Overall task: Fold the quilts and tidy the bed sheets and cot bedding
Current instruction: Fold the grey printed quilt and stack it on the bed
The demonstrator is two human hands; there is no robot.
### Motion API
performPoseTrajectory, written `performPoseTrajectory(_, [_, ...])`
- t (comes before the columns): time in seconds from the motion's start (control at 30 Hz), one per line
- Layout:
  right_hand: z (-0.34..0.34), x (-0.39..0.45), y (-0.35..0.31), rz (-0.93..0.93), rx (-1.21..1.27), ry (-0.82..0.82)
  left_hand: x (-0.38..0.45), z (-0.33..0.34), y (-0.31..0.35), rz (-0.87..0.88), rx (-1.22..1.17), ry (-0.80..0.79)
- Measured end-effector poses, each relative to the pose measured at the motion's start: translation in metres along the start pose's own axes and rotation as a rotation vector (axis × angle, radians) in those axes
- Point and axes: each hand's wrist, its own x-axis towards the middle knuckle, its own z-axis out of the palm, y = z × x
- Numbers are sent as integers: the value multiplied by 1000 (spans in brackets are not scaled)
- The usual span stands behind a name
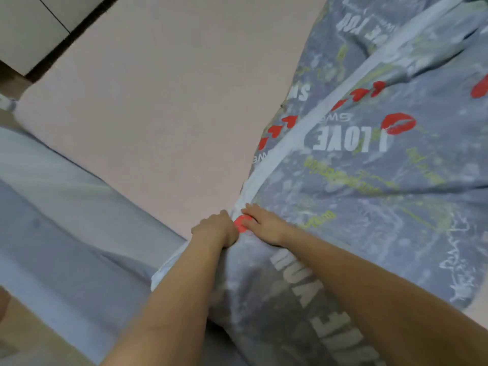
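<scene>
**Quilt gathered at one edge, fold barely begun**

Head view: I see the grey printed quilt (pixel 369 167), with its red lips and "I LOVE" lettering, spread loosely over the right half of the bed and hanging down toward the person at the near edge. It is rumpled and lies at a slant, so I judge the folding to be at its start: an edge is being brought together, but no clean fold shows anywhere. The pink bed sheet (pixel 158 114) lies bare and fairly smooth over the left and far part of the mattress. A second pale grey cloth (pixel 52 207) hangs along the near left side of the bed; it looks untidied.

The left hand (pixel 215 229) is clenched around a bunch of the quilt's pale border. The right hand (pixel 264 225) lies just beside it, fingers curled onto the same edge next to a red print, seemingly pinching it. The two hands almost touch.

Much is left: the quilt to be squared and folded, the sheets straightened, and the cot bedding, of which nothing shows here.

The frame is blurred, so fingertips and the exact grip of the right hand are hard to read. The quilt's far and right edges are cut off, and the cloth under the forearms is hidden.
</scene>
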Motion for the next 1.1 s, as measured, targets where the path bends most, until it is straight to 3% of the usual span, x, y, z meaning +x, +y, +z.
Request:
performPoseTrajectory(0.07, [-16,-18,6,-26,11,340,-3,-6,12,40,-51,137])
performPoseTrajectory(0.13, [-20,-41,21,67,-200,754,-10,-4,21,120,-88,287])
performPoseTrajectory(0.17, [-15,-60,28,175,-227,785,-16,2,25,180,-37,273])
performPoseTrajectory(0.2, [-4,-76,35,250,-256,664,-23,11,26,210,60,183])
performPoseTrajectory(0.27, [18,-108,47,335,-221,157,-36,26,28,173,284,-73])
performPoseTrajectory(0.3, [17,-113,48,325,-156,-37,-35,26,29,137,333,-123])
performPoseTrajectory(0.33, [9,-123,45,316,-74,-82,-40,19,35,143,365,-103])
performPoseTrajectory(0.4, [-24,-144,36,286,48,133,-56,-4,56,261,425,35])
performPoseTrajectory(0.5, [-69,-200,46,300,-123,430,-92,-30,100,458,488,194])
performPoseTrajectory(0.57, [-77,-248,66,377,-255,332,-119,-20,131,618,533,164])
performPoseTrajectory(0.63, [-73,-287,80,441,-259,64,-147,10,160,801,595,67])
performPoseTrajectory(0.7, [-49,-318,92,506,-159,-122,-175,57,184,980,682,11])
performPoseTrajectory(0.77, [-16,-340,108,558,-9,-157,-195,106,199,1082,786,32])
performPoseTrajectory(0.87, [29,-356,131,618,25,-117,-193,159,207,1001,1089,139])
performPoseTrajectory(0.93, [50,-356,139,616,39,-19,-184,175,208,931,1123,209])
performPoseTrajectory(1.03, [59,-353,150,499,76,249,-169,177,223,910,933,241])
performPoseTrajectory(1.1, [37,-360,158,393,48,445,-169,157,239,931,653,220])
